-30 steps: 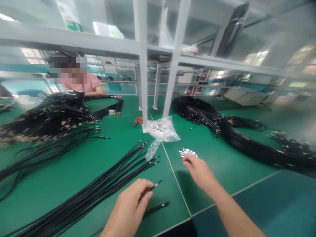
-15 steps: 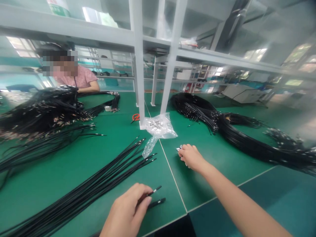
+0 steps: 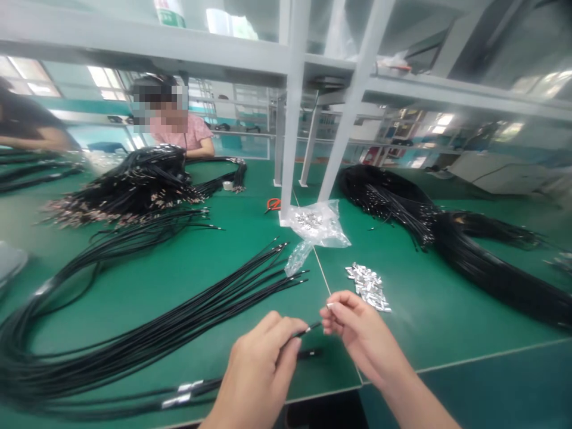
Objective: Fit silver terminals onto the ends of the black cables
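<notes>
My left hand [image 3: 263,363] is closed, pinching a thin black cable [image 3: 308,329] near its metal tip. My right hand [image 3: 353,325] is closed in a pinch on a small silver metal piece [image 3: 329,305], held right at the cable's tip. Just beyond the right hand a small heap of silver terminals [image 3: 369,286] lies on the green table [image 3: 187,280]. A second cable end [image 3: 310,354] rests on the table under my hands. A long bundle of black cables [image 3: 179,322] stretches away to the left of the left hand.
A clear plastic bag of metal parts [image 3: 317,226] lies by a white frame post [image 3: 290,119]. Big coils of black cable [image 3: 447,238] fill the right, another pile [image 3: 134,185] the far left. A person in a pink shirt [image 3: 179,128] sits opposite. Orange-handled scissors [image 3: 271,205] lie beyond.
My right hand came back from the heap of terminals with a small silver piece and now meets the cable tip held in my left hand. The view has shifted to the left.
</notes>
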{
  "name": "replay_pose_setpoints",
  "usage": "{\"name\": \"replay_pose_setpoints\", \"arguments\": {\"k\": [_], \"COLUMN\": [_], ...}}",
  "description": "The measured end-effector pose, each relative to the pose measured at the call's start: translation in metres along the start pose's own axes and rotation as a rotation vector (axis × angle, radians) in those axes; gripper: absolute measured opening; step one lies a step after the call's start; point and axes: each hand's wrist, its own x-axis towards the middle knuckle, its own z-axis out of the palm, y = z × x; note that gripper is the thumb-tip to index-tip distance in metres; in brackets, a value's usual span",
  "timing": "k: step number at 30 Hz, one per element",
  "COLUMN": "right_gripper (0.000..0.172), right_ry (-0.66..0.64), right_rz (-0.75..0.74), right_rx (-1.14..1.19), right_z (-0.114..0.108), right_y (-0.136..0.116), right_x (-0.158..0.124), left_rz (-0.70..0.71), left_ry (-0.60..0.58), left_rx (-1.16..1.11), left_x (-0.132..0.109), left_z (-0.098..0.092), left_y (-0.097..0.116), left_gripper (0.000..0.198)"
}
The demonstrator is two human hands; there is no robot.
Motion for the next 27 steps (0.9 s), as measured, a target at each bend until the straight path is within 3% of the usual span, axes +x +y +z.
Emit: {"name": "replay_pose_setpoints", "arguments": {"k": [4,8,16,21,24,27], "right_gripper": [0.012,0.013,0.016,0.015,0.015,0.017], "right_ry": [-0.031,-0.047,0.027,-0.063,-0.006,-0.053], "right_rz": [0.003,0.022,-0.056,0.04,-0.032,-0.03], "right_rx": [0.11,0.078,-0.372,-0.279,-0.472,-0.522], "right_z": [0.012,0.014,0.016,0.02,0.024,0.028], "right_y": [0.006,0.005,0.005,0.008,0.008,0.01], "right_x": [-0.009,-0.012,-0.015,-0.012,-0.013,-0.015], "left_rz": [0.0,-0.003,-0.002,0.005,-0.048,-0.113], "left_ry": [0.024,0.024,-0.064,-0.06,-0.058,-0.116], "left_rx": [0.052,0.111,0.292,0.091,-0.075,-0.272], "left_x": [-0.002,-0.002,-0.004,-0.004,-0.001,0.003], "left_z": [0.0,0.002,0.004,0.003,0.003,0.002], "left_y": [0.0,-0.003,0.001,-0.005,-0.013,-0.017], "left_gripper": [0.024,0.025,0.034,0.041,0.038,0.031]}}
